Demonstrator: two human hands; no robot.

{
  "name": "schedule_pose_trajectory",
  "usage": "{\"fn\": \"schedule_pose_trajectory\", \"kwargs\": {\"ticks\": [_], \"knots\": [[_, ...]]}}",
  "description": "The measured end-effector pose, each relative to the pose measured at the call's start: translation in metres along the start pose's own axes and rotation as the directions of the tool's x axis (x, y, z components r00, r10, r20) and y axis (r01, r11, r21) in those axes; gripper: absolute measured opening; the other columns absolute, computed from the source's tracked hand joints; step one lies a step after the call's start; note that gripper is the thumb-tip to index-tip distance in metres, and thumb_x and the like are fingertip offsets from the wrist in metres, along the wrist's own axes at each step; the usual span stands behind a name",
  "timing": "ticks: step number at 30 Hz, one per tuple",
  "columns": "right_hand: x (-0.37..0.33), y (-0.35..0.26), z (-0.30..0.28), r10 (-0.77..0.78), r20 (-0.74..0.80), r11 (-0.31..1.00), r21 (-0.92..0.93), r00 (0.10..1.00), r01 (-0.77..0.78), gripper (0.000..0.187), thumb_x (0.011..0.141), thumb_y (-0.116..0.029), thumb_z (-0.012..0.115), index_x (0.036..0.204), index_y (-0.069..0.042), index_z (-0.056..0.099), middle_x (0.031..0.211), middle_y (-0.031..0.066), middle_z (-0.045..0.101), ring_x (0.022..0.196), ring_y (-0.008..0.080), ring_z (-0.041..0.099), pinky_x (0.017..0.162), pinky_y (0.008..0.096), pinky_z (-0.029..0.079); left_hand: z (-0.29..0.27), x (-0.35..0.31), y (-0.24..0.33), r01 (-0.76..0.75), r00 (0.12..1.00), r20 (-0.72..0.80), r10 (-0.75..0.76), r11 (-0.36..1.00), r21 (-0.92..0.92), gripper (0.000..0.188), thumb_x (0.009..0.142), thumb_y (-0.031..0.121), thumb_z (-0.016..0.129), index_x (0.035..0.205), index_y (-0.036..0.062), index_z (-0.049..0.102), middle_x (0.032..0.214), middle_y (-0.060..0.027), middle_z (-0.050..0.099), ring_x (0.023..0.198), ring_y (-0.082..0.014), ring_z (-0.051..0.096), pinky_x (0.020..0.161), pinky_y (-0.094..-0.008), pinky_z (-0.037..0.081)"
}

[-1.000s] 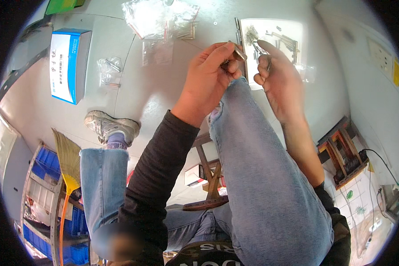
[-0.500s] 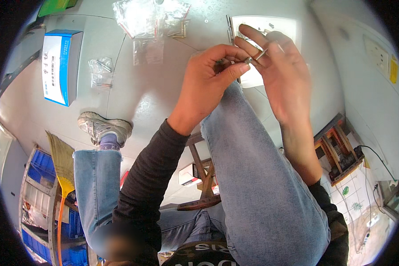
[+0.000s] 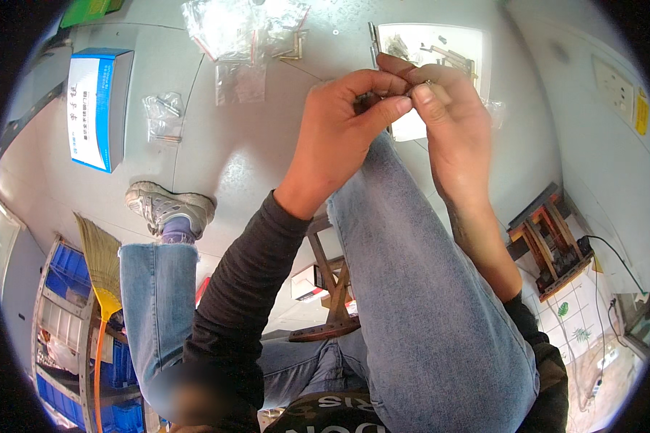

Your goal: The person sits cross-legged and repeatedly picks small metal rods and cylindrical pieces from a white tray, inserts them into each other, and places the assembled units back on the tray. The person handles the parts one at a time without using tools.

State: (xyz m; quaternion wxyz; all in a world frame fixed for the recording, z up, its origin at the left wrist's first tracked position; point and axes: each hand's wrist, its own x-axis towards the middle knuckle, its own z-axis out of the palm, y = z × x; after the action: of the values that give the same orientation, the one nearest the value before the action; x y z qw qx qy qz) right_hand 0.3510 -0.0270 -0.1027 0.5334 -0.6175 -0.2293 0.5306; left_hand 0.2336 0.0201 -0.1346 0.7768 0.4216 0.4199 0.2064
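Note:
Above my right knee, my two hands meet at the fingertips. My left hand [image 3: 339, 133] is closed in a pinch, thumb against forefinger; the fingers hide most of what it grips. My right hand [image 3: 458, 126] is closed too, its thumb and curled fingers around a small shiny metal part [image 3: 428, 84] whose exact kind I cannot make out. Under the hands lies a white tray [image 3: 409, 128] on the floor, partly covered by them, with several metal rods and small fittings in it.
Clear plastic bags [image 3: 224, 32] of hardware lie on the floor ahead, and a smaller bag [image 3: 165, 119] sits further left. A blue and white box [image 3: 97, 112] stands at the left. A broom [image 3: 105, 289] leans by a shelf with blue bins [image 3: 68, 267]. A wooden stool [image 3: 549, 245] is at the right.
My right hand's spread fingers have curled in, and its thumb has closed over the metal part. The right hand has shifted slightly left, uncovering more of the tray. My left hand keeps its pinch.

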Motion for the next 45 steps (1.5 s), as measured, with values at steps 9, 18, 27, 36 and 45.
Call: {"fn": "schedule_pose_trajectory", "kwargs": {"ticks": [9,18,27,36,45], "knots": [[0.006,-0.007,-0.011,0.187,-0.274,0.971,0.195,0.943,-0.136,0.018,0.081,-0.008,0.059,0.096,0.001,0.057,0.089,0.0061,0.059,0.081,0.0109,0.054,0.073,0.0245,0.044,-0.016,-0.001,-0.016,0.270,0.960,0.113,-0.256,0.739,-0.617,0.016,0.086,0.016,0.053,0.097,0.0031,0.055,0.085,-0.0024,0.055,0.073,-0.0085,0.047,0.071,-0.0233,0.041],[-0.005,0.001,0.001,-0.051,-0.263,0.990,-0.140,0.963,0.014,0.014,0.076,-0.004,0.065,0.087,0.001,0.060,0.076,0.0044,0.062,0.068,0.0068,0.056,0.063,0.0175,0.043,-0.011,0.004,-0.016,0.341,0.924,0.289,-0.249,0.199,-0.919,0.015,0.089,0.015,0.047,0.091,0.0005,0.052,0.081,-0.0045,0.051,0.069,-0.0123,0.043,0.070,-0.0256,0.040],[-0.005,-0.001,0.003,-0.111,-0.320,0.955,-0.295,0.941,0.013,0.013,0.075,-0.004,0.066,0.086,0.000,0.061,0.071,0.0007,0.060,0.063,0.0045,0.051,0.060,0.0163,0.041,-0.008,0.003,-0.010,0.321,0.940,0.253,-0.229,0.341,-0.884,0.015,0.089,0.015,0.047,0.093,0.0014,0.052,0.083,-0.0058,0.053,0.069,-0.0127,0.043,0.069,-0.0258,0.039],[-0.006,0.001,0.003,-0.038,-0.319,0.924,-0.373,0.947,-0.089,0.012,0.075,-0.005,0.065,0.085,0.000,0.060,0.078,0.0028,0.061,0.065,0.0053,0.051,0.060,0.0171,0.040,-0.002,0.001,-0.011,0.133,0.989,0.051,-0.138,0.692,-0.710,0.014,0.089,0.015,0.048,0.095,0.0031,0.052,0.083,-0.0071,0.056,0.069,-0.0106,0.043,0.066,-0.0243,0.038],[-0.002,0.003,-0.002,0.164,-0.204,0.950,-0.232,0.965,-0.211,0.016,0.082,-0.015,0.057,0.091,-0.001,0.056,0.087,0.0093,0.061,0.081,0.0139,0.056,0.075,0.0274,0.043,-0.083,0.010,-0.038,0.042,0.845,-0.458,-0.277,0.887,-0.459,0.013,0.085,0.014,0.055,0.090,0.0023,0.054,0.082,-0.0044,0.056,0.063,-0.0083,0.046,0.060,-0.0228,0.041]]}}
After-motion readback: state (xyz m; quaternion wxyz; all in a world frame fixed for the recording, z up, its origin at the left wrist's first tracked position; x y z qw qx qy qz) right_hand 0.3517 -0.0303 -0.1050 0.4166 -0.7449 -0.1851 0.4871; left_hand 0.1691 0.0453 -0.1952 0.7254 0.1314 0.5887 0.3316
